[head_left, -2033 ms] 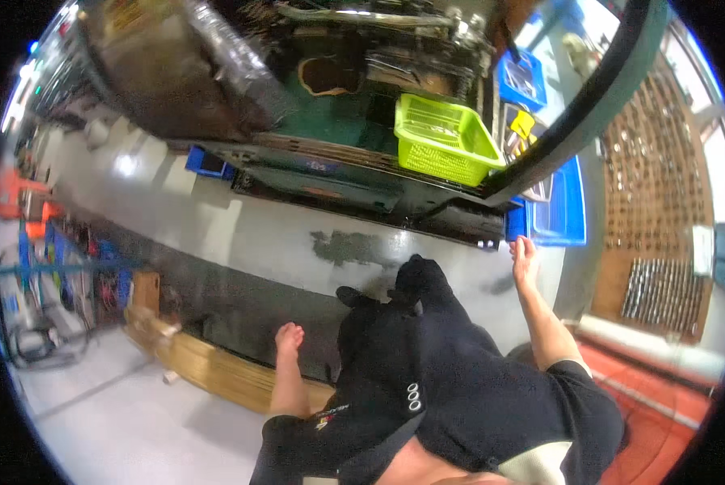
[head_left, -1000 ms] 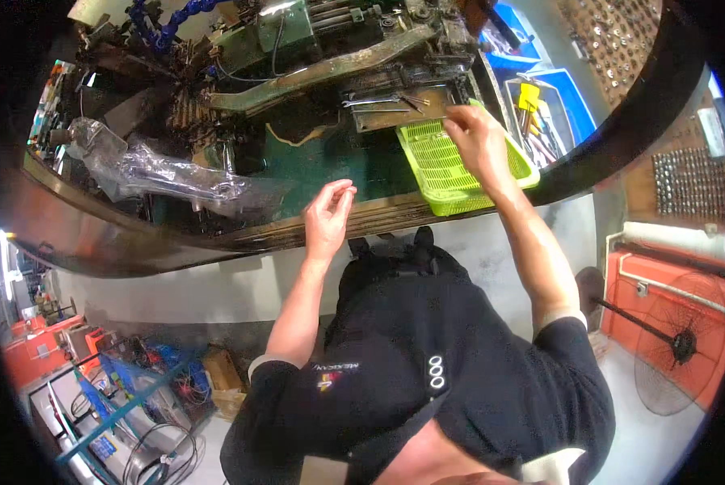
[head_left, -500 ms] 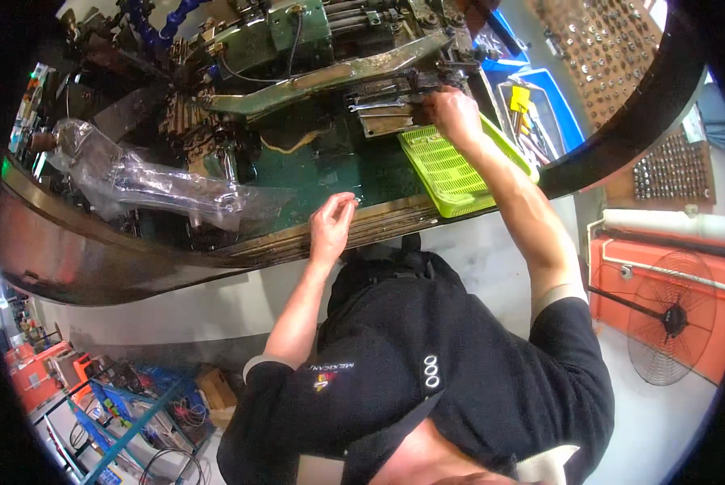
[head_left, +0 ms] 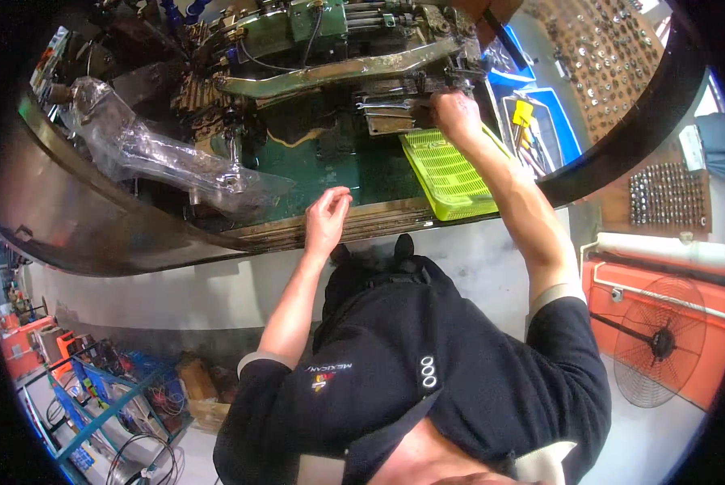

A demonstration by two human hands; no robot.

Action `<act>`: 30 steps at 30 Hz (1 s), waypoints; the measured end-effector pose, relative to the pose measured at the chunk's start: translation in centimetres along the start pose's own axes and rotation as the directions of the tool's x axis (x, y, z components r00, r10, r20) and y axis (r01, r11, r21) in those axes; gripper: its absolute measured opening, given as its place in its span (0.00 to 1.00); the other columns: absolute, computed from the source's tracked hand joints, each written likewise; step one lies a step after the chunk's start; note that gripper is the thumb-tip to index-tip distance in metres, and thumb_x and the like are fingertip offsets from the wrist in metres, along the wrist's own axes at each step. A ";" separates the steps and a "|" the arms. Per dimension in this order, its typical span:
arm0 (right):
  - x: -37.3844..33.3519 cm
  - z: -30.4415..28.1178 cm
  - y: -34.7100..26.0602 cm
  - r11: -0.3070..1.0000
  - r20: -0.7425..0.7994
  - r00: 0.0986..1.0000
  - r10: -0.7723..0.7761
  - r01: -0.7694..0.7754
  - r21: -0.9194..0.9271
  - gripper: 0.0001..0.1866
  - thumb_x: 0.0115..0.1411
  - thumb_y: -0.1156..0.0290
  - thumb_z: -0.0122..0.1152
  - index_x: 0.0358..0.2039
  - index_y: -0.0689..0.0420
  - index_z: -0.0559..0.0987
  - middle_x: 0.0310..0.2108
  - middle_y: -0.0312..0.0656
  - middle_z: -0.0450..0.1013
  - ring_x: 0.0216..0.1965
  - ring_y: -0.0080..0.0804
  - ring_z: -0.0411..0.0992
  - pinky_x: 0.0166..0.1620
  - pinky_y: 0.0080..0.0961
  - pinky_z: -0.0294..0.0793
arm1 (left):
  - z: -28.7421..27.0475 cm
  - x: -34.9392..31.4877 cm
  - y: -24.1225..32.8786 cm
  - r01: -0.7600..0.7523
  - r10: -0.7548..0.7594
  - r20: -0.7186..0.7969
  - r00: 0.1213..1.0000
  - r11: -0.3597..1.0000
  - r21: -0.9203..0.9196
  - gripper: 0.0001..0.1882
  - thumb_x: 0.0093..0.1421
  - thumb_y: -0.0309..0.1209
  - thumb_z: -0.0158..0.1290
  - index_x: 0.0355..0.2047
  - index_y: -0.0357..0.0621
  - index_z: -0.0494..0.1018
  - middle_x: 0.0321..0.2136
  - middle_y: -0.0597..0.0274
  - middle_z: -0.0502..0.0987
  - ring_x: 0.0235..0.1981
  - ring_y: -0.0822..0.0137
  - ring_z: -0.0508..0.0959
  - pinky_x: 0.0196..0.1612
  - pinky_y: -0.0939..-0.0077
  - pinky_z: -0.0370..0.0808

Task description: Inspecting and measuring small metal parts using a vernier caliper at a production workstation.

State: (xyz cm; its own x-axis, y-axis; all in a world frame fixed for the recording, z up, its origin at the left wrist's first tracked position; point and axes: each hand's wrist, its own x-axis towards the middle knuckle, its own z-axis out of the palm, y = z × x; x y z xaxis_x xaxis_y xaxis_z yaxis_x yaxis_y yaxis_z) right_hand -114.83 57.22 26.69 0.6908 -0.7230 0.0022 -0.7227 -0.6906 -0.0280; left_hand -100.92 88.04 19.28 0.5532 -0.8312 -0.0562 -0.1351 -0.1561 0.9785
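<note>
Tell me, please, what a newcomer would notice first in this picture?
First the bright lime-green basket on the machine bed, right of centre, under the right hand that reaches into the grey-green machine above it. Next, the crumpled clear plastic wrap on the left, and the left hand hanging loosely curled at the bed's front edge.

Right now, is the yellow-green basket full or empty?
Empty, as far as it shows: the yellow-green basket has bare mesh over its whole visible floor. The right hand covers its far end, so that corner cannot be told.
</note>
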 end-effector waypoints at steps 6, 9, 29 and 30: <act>0.4 -0.4 0.3 0.998 0.060 0.996 -0.064 0.064 -0.005 0.07 0.52 0.70 0.58 0.31 0.56 0.79 0.28 0.54 0.76 0.35 0.51 0.77 0.39 0.45 0.76 | 0.2 0.0 -0.8 -0.046 0.047 -0.072 0.996 0.999 0.015 0.09 0.61 0.26 0.53 0.41 0.37 0.75 0.31 0.59 0.81 0.30 0.74 0.79 0.36 0.79 0.75; -0.2 -0.3 0.7 0.994 0.024 0.994 -0.109 0.109 -0.001 0.08 0.52 0.70 0.59 0.33 0.56 0.79 0.29 0.53 0.77 0.35 0.51 0.77 0.40 0.45 0.76 | 0.2 0.0 -0.5 -0.019 0.023 -0.075 0.997 0.998 0.060 0.09 0.62 0.27 0.53 0.41 0.37 0.75 0.31 0.59 0.81 0.31 0.74 0.79 0.36 0.79 0.75; -0.3 -1.1 1.5 0.987 0.068 0.988 -0.139 0.143 -0.066 0.07 0.52 0.69 0.58 0.30 0.59 0.78 0.32 0.52 0.76 0.38 0.49 0.75 0.42 0.44 0.75 | -0.1 0.2 -0.8 0.004 -0.004 0.005 1.000 0.999 0.049 0.10 0.63 0.24 0.51 0.44 0.36 0.73 0.34 0.61 0.80 0.34 0.75 0.77 0.39 0.81 0.75; -0.3 -0.7 1.9 0.982 -0.008 0.983 -0.183 0.183 -0.040 0.12 0.53 0.64 0.59 0.31 0.60 0.76 0.31 0.52 0.76 0.37 0.51 0.74 0.42 0.45 0.74 | -0.2 0.2 -0.9 -0.007 0.006 0.004 1.000 0.999 0.046 0.10 0.63 0.24 0.51 0.44 0.36 0.73 0.34 0.60 0.80 0.34 0.75 0.78 0.39 0.81 0.75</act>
State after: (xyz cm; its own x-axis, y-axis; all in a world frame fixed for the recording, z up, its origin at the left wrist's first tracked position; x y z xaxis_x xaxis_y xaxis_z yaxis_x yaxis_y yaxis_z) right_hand -116.39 56.08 27.32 0.8113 -0.5845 0.0155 -0.5846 -0.8112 0.0127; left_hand -100.54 88.07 18.41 0.5489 -0.8344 -0.0508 -0.1761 -0.1748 0.9687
